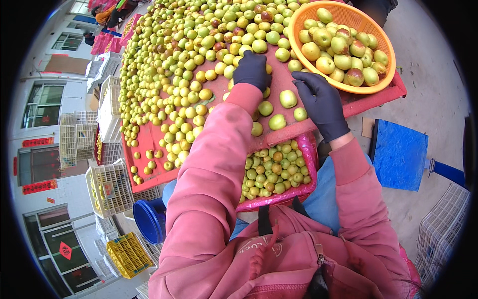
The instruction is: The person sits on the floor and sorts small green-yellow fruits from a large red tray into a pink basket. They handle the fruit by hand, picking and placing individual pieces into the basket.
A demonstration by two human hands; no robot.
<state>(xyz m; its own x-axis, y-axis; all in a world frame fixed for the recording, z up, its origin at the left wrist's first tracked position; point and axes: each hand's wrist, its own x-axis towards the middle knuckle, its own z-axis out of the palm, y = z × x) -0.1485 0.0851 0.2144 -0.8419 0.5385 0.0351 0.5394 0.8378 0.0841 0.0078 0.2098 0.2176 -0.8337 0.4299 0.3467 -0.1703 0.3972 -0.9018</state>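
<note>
A large spread of green jujubes (179, 89), some with red-brown patches, covers much of a red cloth-topped table (224, 91). My left hand (253, 71), in a black glove, reaches palm down among them. Its curled fingertips are hidden, so any fruit in its grasp cannot be told. Beside the orange plastic basket (388, 80) heaped with jujubes, my black-gloved right hand (321, 102) hovers at the table's front edge with thumb and fingers apart. No fruit shows in it. Several loose jujubes (277, 122) lie between the hands. Below the edge, a pink-lined crate (309, 149) holds more jujubes.
On the right stand a blue platform (399, 155) and a white plastic crate (440, 228). To the left are a blue lidded bucket (147, 221), a yellow crate (129, 255) and stacked white crates (112, 187). People (108, 15) sit far back.
</note>
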